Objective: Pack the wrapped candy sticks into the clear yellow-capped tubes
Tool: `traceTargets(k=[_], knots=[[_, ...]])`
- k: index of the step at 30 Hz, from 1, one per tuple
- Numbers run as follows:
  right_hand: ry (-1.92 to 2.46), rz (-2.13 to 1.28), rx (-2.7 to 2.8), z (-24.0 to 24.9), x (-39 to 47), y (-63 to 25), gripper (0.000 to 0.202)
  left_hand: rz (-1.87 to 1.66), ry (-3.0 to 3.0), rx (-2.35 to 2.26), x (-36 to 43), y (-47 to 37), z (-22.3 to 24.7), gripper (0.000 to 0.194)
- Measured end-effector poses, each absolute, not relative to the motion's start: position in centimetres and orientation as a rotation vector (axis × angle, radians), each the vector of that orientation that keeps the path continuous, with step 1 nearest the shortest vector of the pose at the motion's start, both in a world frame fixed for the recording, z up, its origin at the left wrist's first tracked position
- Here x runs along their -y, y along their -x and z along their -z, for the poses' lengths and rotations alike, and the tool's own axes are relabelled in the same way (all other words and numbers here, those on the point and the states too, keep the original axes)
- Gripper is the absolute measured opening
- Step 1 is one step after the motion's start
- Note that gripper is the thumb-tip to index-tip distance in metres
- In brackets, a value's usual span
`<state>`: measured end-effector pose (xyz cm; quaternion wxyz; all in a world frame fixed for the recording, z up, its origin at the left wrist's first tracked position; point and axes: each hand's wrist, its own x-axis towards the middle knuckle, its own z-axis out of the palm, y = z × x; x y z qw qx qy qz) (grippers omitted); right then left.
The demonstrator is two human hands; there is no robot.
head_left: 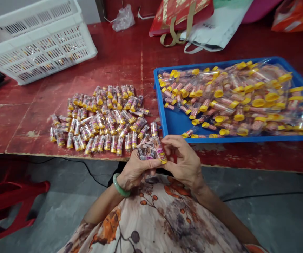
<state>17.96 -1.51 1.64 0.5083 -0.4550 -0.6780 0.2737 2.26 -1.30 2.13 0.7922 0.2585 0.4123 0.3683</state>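
Near the middle of the frame, just below its centre, the left hand (137, 167) is closed on a few printed wrappers (146, 151), its thumb lying along their lower edge. At the right end of these wrappers a small tube (158, 149) with a yellow end stands tilted between the two hands. The right hand (184, 161) is beside it, fingers bent with a narrow gap; its fingertips are at the tube, though whether they grip it cannot be told. A green bangle (121, 186) is on the left wrist. Across the left centre, many wrapped tubes (99, 121) with yellow ends are grouped on the worn red table (125, 63), some upright, others leaning or lying. At right, a blue tray (235, 140) holds a heap of clear tubes (218, 93) with yellow caps and pink contents, its front left corner close to the right hand. A white slatted crate (30, 40) is at upper left, with a crumpled plastic bag (124, 18) to its right. A red bag (180, 15) and a white bag (214, 31) lie at upper right. A red stool (17, 200) is at lower left.
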Motion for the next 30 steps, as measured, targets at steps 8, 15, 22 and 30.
traceTargets(k=[8,15,22,30], knots=[[1.108,-0.428,1.783,-2.0,1.7,-18.0,0.040,-0.783,-0.609,-0.880,1.3,-1.9,-2.1,0.035],[1.127,-0.344,1.774,-2.1,2.0,-17.5,0.037,-0.793,-0.579,-0.841,1.2,-1.8,-1.7,0.037],[1.154,-0.414,1.711,-2.1,2.4,-17.1,0.037,-0.752,-0.626,-0.878,1.6,-1.7,-1.1,0.036],[1.112,-0.438,1.707,-1.9,2.6,-16.9,0.040,-0.767,-0.631,-0.854,1.9,-1.8,-1.6,0.035]])
